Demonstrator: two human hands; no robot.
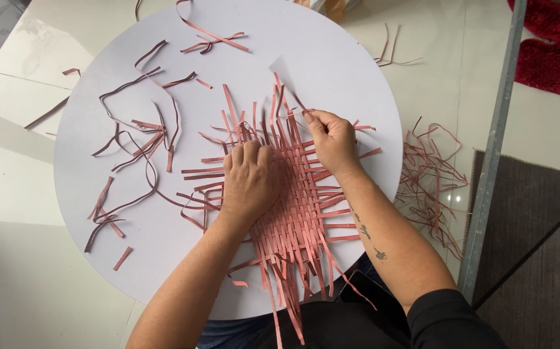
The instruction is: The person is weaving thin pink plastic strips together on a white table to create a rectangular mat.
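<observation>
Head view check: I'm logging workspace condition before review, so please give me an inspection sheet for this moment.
Surface: round white table, bare near its far edge.
Job's things: woven mat of pink strips lies flat on the table, loose strip ends sticking out on all sides.
Clutter: loose cut strips scattered over the table's left part; another pile of strips on the floor to the right.
Hands: left hand presses knuckles-down on the mat; right hand pinches a strip end at the mat's far edge.
Cables: nothing seen.
Surroundings: pale tiled floor, grey metal bar, dark mat, red fabric at top right.
</observation>
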